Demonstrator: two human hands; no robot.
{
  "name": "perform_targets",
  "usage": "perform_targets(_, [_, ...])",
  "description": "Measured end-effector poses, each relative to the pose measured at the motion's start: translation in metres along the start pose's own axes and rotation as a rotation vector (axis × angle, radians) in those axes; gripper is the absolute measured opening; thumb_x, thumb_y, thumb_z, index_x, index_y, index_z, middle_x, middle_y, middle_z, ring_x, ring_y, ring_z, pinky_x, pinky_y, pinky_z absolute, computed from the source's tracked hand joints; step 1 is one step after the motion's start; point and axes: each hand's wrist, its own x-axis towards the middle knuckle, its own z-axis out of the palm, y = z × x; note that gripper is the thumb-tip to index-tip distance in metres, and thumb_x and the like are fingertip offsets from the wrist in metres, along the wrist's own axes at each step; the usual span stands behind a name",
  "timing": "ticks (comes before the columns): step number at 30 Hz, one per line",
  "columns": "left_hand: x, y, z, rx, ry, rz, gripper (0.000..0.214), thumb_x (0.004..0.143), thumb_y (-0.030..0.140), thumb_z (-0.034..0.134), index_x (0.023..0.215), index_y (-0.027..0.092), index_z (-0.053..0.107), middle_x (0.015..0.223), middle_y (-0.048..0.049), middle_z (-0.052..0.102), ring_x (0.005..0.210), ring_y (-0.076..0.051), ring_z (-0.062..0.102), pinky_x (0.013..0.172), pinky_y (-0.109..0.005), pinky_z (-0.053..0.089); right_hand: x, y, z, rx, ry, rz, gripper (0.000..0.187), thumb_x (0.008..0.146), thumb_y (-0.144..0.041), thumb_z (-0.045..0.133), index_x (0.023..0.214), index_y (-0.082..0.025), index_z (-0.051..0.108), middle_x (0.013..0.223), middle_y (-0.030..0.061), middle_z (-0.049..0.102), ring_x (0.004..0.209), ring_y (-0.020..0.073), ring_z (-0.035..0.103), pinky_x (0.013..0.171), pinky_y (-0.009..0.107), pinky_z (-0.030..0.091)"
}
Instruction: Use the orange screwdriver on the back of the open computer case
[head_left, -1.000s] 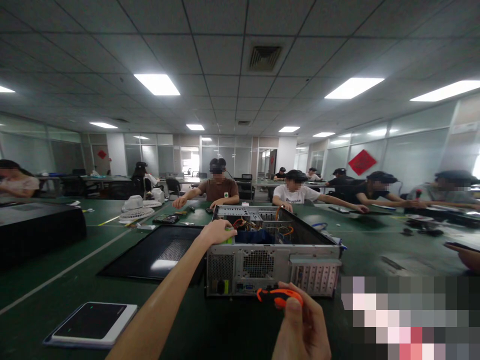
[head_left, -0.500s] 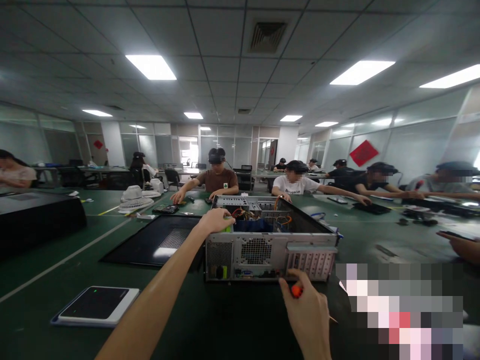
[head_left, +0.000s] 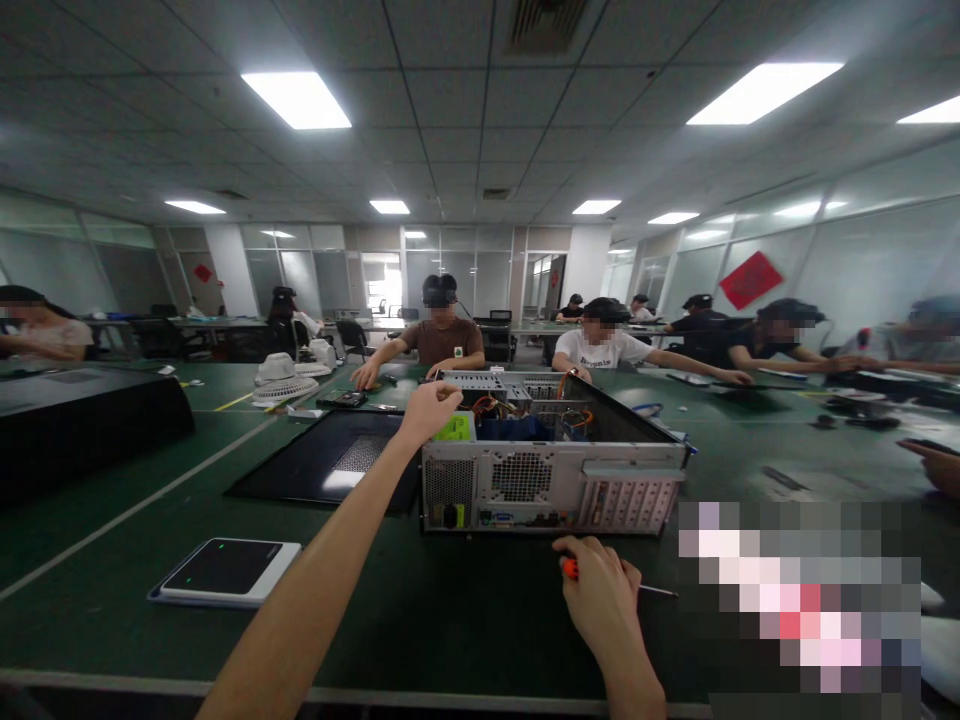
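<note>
Left arm (head_left: 322, 560): bare, extended forward and nearly straight, passing the near left side of the computer case (head_left: 559, 492). Left hand (head_left: 431, 412): at the case's near left top corner, back upward, fingers bent toward the thumb; contact with the case cannot be determined. Right forearm (head_left: 634, 682): bare, short length visible, nearer the wearer than the case. Right hand (head_left: 600, 580): just before the case's near face, apart from it, fingers curled in a grip.

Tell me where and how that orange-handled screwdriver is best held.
Probably by the orange handle, from above, as the right hand grips it: the handle is thicker, while the thin metal shaft sticks out rightward, leaving less to hold.
</note>
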Motion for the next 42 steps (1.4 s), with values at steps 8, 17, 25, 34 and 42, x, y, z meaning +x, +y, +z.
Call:
perform_targets(8, [-0.063,-0.012,0.001,0.004,0.606,0.376,0.016,0.089,0.019,0.051,0.093,0.021,0.067,0.105,-0.0078,0.072,0.111,-0.024,0.065,0.106,-0.042,0.049,-0.013,-0.013,-0.003,0.104,-0.029,-0.175,0.055,0.073,0.008,0.045,0.106,-0.025,0.074,0.099,0.0057,0.074,0.096,0.0236,0.068,0.094,0.040,0.041])
perform_targets(17, [-0.153,-0.052,0.061,0.282,0.165,1.234,0.016,0.085,0.020,0.059,0.097,0.025,0.067,0.105,-0.0063,0.072,0.111,-0.024,0.065,0.107,-0.048,0.048,-0.017,-0.050,-0.008,0.295,-0.080,-0.353,0.043,0.074,0.005,0.044,0.095,-0.022,0.070,0.104,0.0059,0.071,0.103,0.0233,0.064,0.091,0.035,0.044])
perform_targets(25, [-0.163,-0.049,0.079,0.235,0.096,1.214,0.009,0.087,0.017,0.055,0.081,0.022,0.059,0.082,-0.0055,0.066,0.086,-0.020,0.063,0.079,-0.036,0.054,-0.021,-0.069,-0.002,0.582,0.146,-0.310,0.024,0.083,-0.004,0.044,0.087,-0.020,0.062,0.096,0.0067,0.065,0.090,0.0215,0.063,0.084,0.033,0.047])
perform_targets(34, [-0.166,-0.046,0.083,0.208,0.081,1.259,0.014,0.093,0.020,0.057,0.078,0.020,0.056,0.081,-0.0033,0.066,0.074,-0.016,0.057,0.067,-0.030,0.046,-0.024,-0.059,0.007,0.639,0.201,-0.352,0.021,0.074,-0.005,0.048,0.080,-0.024,0.048,0.087,0.0019,0.057,0.081,0.0205,0.055,0.075,0.031,0.043])
perform_targets(42, [-0.169,-0.045,0.080,0.252,0.058,1.250,0.016,0.097,0.020,0.056,0.082,0.020,0.059,0.086,-0.0040,0.070,0.078,-0.016,0.061,0.070,-0.030,0.046,-0.026,-0.058,0.007,0.602,0.200,-0.354,0.022,0.074,-0.005,0.047,0.083,-0.025,0.048,0.088,0.0023,0.059,0.082,0.0213,0.057,0.077,0.033,0.045])
